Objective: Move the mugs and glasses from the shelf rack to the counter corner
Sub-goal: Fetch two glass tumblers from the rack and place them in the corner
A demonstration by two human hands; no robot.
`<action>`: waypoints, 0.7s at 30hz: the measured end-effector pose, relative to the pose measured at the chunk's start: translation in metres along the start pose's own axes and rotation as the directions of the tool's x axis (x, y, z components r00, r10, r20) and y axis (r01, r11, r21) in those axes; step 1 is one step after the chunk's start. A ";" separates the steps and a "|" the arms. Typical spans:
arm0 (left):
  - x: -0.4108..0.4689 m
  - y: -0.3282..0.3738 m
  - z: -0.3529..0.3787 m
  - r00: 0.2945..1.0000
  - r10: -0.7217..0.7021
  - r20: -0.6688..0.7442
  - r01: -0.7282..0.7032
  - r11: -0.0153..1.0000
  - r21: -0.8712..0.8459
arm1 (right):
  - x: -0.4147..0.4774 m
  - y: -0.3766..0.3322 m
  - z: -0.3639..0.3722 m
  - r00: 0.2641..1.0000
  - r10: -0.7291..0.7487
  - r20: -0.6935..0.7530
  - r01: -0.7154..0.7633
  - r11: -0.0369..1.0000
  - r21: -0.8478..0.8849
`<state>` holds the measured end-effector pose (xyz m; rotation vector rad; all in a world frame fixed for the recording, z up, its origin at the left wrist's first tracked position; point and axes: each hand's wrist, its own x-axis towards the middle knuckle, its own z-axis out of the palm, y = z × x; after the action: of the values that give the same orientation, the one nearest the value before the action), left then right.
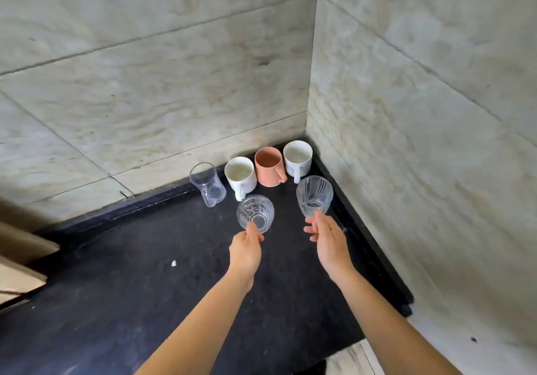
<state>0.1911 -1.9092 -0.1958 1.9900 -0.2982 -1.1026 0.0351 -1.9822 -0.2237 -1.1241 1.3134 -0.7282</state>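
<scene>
In the corner of the black counter (145,287) stand a clear glass mug (208,184), a white mug (240,174), a pink mug (269,166) and another white mug (297,158). In front of them, my left hand (246,251) pinches the near rim of a short patterned glass (255,214). My right hand (329,238) has its fingertips on the base of a taller ribbed glass (314,195). Both glasses rest on the counter or just above it; I cannot tell which.
Marbled tile walls (174,84) meet behind the mugs and close the corner on the back and right. A raised black lip (372,246) runs along the counter's right side. A small white speck (173,263) lies on the counter. A wooden edge (17,252) shows at far left.
</scene>
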 end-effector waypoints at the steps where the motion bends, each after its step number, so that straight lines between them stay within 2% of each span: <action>1: 0.010 0.001 0.010 1.000 -0.020 0.006 0.020 1.000 0.006 | 0.014 0.003 -0.002 1.000 0.023 0.011 -0.023 1.000 -0.008; 6: 0.063 0.007 0.052 0.995 -0.073 0.062 0.072 0.997 0.022 | 0.069 0.024 -0.003 0.997 0.077 0.019 -0.076 0.996 -0.036; 13: 0.101 0.005 0.083 0.996 -0.041 0.084 0.040 0.999 0.014 | 0.102 0.050 0.002 0.993 0.118 -0.017 -0.118 0.992 -0.035; 21: 0.114 0.007 0.106 0.996 -0.011 0.085 0.010 1.000 0.016 | 0.127 0.046 0.002 0.993 0.114 -0.032 -0.116 0.992 -0.048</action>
<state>0.1751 -2.0338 -0.2881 1.9634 -0.3416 -1.1967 0.0503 -2.0822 -0.3124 -1.0709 1.4159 -0.6326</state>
